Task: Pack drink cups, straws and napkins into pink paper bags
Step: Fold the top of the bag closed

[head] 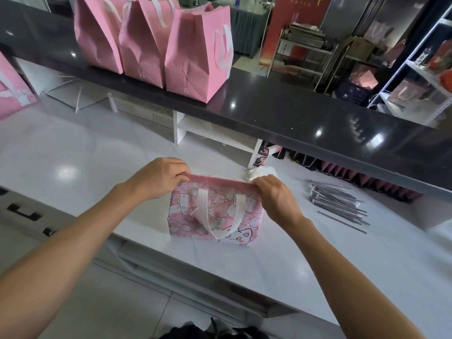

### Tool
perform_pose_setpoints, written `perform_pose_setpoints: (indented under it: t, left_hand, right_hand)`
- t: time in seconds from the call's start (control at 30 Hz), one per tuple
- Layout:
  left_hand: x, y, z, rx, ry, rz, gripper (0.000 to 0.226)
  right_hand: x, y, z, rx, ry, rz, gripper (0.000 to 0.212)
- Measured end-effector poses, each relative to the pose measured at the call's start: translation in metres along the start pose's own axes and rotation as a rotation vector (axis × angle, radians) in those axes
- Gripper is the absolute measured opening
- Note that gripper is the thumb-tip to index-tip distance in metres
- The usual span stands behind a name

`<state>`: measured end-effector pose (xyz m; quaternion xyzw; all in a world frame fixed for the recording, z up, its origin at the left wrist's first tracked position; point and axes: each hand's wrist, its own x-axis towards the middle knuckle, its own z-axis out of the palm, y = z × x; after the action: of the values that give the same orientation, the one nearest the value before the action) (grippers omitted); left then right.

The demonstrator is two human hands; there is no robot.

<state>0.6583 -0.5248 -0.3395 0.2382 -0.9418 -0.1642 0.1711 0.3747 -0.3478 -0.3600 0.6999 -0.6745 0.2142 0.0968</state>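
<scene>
A pink printed bag (220, 216) with white handles and a cartoon cat stands on the white counter (73, 152) in front of me. My left hand (159, 178) pinches the left end of its top rim. My right hand (276, 196) pinches the right end of the same rim. The bag's mouth looks pressed flat and its inside is hidden. A pile of wrapped straws (337, 201) lies on the counter to the right of the bag. A crumpled white napkin (259, 172) shows just behind my right hand. No drink cup is visible.
Three pink bags (195, 57) stand in a row on the raised dark ledge (293, 113) behind the counter. Another pink bag (12, 89) sits at the far left. A white shelf unit (220, 135) sits under the ledge, with folded pink bags (354, 177) stacked to its right.
</scene>
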Motion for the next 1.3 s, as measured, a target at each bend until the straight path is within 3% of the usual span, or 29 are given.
perform_pose_setpoints:
  t: [0.23,0.37,0.8,1.13,1.3]
  left_hand:
    - [0.005,0.026,0.001,0.101,0.003,0.015,0.010]
    - [0.021,0.054,0.011,0.101,0.004,0.031,0.015]
    - [0.016,0.063,0.018,0.113,0.067,-0.053,0.013]
    - [-0.003,0.056,0.015,0.080,0.039,-0.215,0.009]
    - [-0.003,0.061,0.017,0.160,0.107,-0.275,0.005]
  right_hand:
    - [0.016,-0.019,-0.004,-0.023,-0.029,-0.013,0.019]
    - [0.043,-0.041,0.005,-0.028,-0.062,-0.109,0.045]
    - [0.032,-0.007,-0.002,-0.007,-0.067,-0.122,0.010]
    - [0.012,0.036,-0.004,0.076,-0.057,-0.066,0.013]
    - [0.007,0.036,-0.007,0.120,-0.043,-0.051,0.021]
